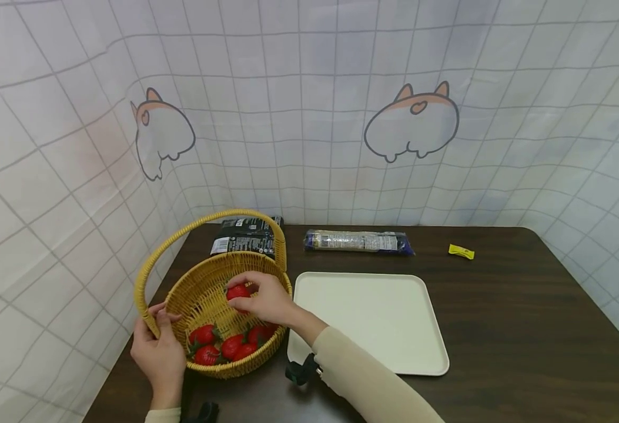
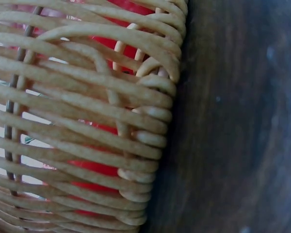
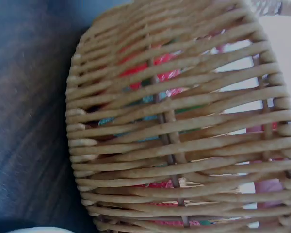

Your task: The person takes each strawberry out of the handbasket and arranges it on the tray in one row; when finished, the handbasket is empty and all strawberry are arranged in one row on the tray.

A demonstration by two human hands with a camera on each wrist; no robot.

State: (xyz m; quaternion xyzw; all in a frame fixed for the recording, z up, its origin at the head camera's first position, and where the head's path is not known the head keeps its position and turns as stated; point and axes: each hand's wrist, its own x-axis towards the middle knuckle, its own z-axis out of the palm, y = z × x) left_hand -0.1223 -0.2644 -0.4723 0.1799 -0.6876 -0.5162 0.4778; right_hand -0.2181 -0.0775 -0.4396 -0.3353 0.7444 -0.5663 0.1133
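A yellow wicker basket (image 1: 224, 371) with a tall arched handle stands tilted at the table's left, its opening toward me. Several red strawberries (image 1: 207, 355) with green leaves lie along its lower side. My left hand (image 1: 158, 352) grips the basket's left side where the handle meets the rim. Over the basket's inside, my right hand (image 1: 267, 298) pinches a strawberry (image 1: 237, 292) between thumb and fingers. Both wrist views are filled by the woven basket wall (image 2: 77, 107), with red showing through the gaps in the weave (image 3: 184, 141).
A white rectangular tray (image 1: 367, 323) lies right of the basket, under my right forearm. Behind it is a long blue-ended packet (image 1: 359, 241). A black package (image 1: 246, 236) sits behind the basket, and a small yellow wrapped piece (image 1: 461, 252) lies far right. A gridded curtain (image 1: 314, 117) surrounds the table.
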